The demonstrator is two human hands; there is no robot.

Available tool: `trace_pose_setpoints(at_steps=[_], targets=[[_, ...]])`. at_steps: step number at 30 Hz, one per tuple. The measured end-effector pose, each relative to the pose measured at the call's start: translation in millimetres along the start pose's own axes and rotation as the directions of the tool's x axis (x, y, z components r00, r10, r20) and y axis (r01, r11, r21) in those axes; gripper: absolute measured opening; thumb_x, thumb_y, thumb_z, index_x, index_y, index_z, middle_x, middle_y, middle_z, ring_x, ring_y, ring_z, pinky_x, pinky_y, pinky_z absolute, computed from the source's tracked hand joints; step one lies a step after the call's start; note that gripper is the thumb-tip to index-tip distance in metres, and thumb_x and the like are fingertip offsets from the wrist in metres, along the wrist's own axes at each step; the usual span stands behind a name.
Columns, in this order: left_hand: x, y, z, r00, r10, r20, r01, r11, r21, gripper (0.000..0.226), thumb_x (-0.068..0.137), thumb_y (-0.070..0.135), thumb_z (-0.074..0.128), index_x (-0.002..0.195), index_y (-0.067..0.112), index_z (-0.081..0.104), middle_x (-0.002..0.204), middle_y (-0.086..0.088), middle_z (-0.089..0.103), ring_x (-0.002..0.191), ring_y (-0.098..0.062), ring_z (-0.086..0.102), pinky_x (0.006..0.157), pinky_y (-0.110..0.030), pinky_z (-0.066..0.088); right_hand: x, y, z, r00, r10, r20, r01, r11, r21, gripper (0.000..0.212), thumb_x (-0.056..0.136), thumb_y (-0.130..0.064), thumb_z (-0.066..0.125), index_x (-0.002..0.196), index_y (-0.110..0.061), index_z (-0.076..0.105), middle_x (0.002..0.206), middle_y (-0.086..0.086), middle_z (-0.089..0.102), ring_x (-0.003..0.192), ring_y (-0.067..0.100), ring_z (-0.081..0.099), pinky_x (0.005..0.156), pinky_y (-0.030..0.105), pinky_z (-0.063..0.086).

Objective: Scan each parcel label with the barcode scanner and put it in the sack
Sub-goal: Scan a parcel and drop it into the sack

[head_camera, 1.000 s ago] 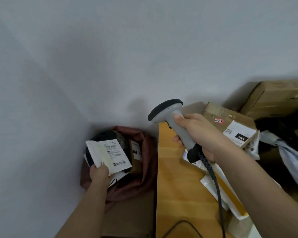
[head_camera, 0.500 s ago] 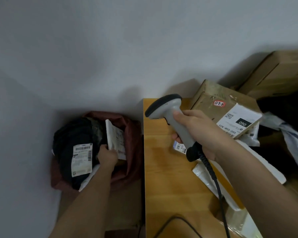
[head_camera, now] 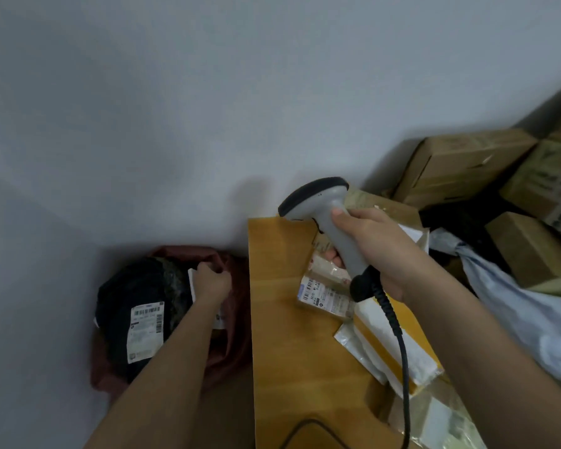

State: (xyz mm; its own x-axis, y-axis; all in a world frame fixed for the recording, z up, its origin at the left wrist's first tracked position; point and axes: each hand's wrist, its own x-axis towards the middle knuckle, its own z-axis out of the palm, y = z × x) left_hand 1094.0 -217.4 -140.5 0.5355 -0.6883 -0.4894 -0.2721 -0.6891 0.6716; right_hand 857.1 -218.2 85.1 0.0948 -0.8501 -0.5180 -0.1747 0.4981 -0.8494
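Wooden table (head_camera: pixel 282 319), scanner (head_camera: pixel 331 222) above

grey barcode scanner (head_camera: pixel 331 228) with black head; dark red sack (head_camera: pixel 230 345); black parcel (head_camera: pixel 133 286), white label (head_camera: pixel 145 332); honey-yellow table (head_camera: pixel 282 319).

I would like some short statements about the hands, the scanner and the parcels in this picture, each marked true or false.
1. The right hand grips the grey handheld barcode scanner. True.
2. The left hand rests flat on the wooden table. False: it is down in the dark red sack, holding a white-labelled parcel.
3. A black parcel with a white label lies in the sack. True.
4. The scanner has no cable. False: a black cable runs from its handle.
5. The wooden table has only one parcel on it. False: several lie there, among them a yellow and white flat mailer.
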Motion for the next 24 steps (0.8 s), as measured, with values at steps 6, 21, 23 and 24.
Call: trace_pose_setpoints(at_steps=[6,21,23,24], targets=[[-60,95,32,0.935,0.299,0.191,-0.315,0.948,0.056,0.043,0.093,0.024,0.062,0.132,0.012,0.05,0.12,-0.005,0.059,0.104,-0.019,0.06,0.082,-0.029,0.051,-30,-14,-55,0.995,-0.097,-0.038,0.099,0.993,0.056,0.028,0.105,-0.029,0.049,0.112,-0.005,0.062,0.082,0.014,0.06,0.05,0.009,0.061,0.052,0.024,0.052],[-120,163,106,0.716,0.619,0.322,-0.667,0.469,0.579,0.078,0.077,0.028,0.079,0.138,0.01,0.033,0.16,-0.01,0.01,0.143,-0.039,0.015,0.111,-0.052,0.031,-82,13,-184,0.957,-0.134,-0.257,0.16,0.983,0.085,0.029,0.105,-0.031,0.047,0.107,-0.006,0.062,0.069,0.008,0.064,0.06,0.016,0.062,0.062,0.031,0.051],[-115,162,104,0.704,0.608,0.368,-0.675,0.41,0.613,0.086,0.075,0.036,0.08,0.14,0.01,0.03,0.163,-0.005,0.001,0.147,-0.037,0.007,0.116,-0.054,0.024,-84,15,-187,0.959,-0.125,-0.253,0.158,0.981,0.113,0.027,0.105,-0.03,0.047,0.107,-0.007,0.062,0.067,0.007,0.063,0.058,0.015,0.062,0.062,0.031,0.051],[-113,163,103,0.709,0.584,0.396,-0.674,0.396,0.624,0.088,0.074,0.04,0.081,0.14,0.011,0.03,0.164,-0.002,-0.002,0.148,-0.036,0.003,0.117,-0.055,0.02,-85,15,-188,0.96,-0.124,-0.249,0.158,0.98,0.121,0.026,0.105,-0.029,0.047,0.107,-0.008,0.061,0.069,0.008,0.062,0.056,0.013,0.062,0.06,0.029,0.051]])
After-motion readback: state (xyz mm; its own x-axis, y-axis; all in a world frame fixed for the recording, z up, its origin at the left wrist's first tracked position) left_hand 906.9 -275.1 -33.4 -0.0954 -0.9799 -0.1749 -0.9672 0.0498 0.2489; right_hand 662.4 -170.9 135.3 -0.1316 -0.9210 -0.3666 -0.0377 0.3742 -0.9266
